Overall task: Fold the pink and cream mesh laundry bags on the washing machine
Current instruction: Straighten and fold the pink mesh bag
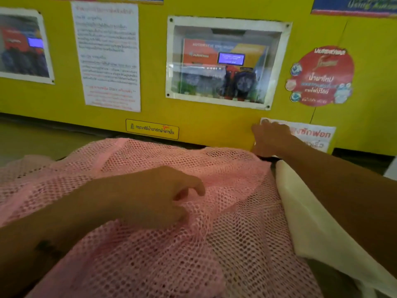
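While both hands work at once, the scene reads as below.

Pink bag: pink mesh laundry bag (150,244) spread wide and rumpled across the near surface, fills most of the lower view, far edge near the foot of the yellow panel (204,117).
Cream bag: cream mesh laundry bag (311,222) lies along the pink bag's R edge, touching it, partly under the R forearm; runs out of view at bottom R.
L hand: left hand (154,196) rests on mid pink bag, palm down, fingers curled loose; thumb and fingertips seem to bunch a fold of mesh, firm pinch or not – cannot tell, blurred.
R hand: right hand (270,138) reaches to the pink bag's far R corner, right by the panel; fingers bent down onto the edge, grip on mesh not clear, cannot tell.
Washer top: grey-green surface (43,138) shows far L, beyond the pink bag.
Panel: white notice sheet (107,57) up L, clear-covered display box (225,63) centre, round red sticker (322,76) R, small yellow label (152,129) low centre. Text too blurred to read.
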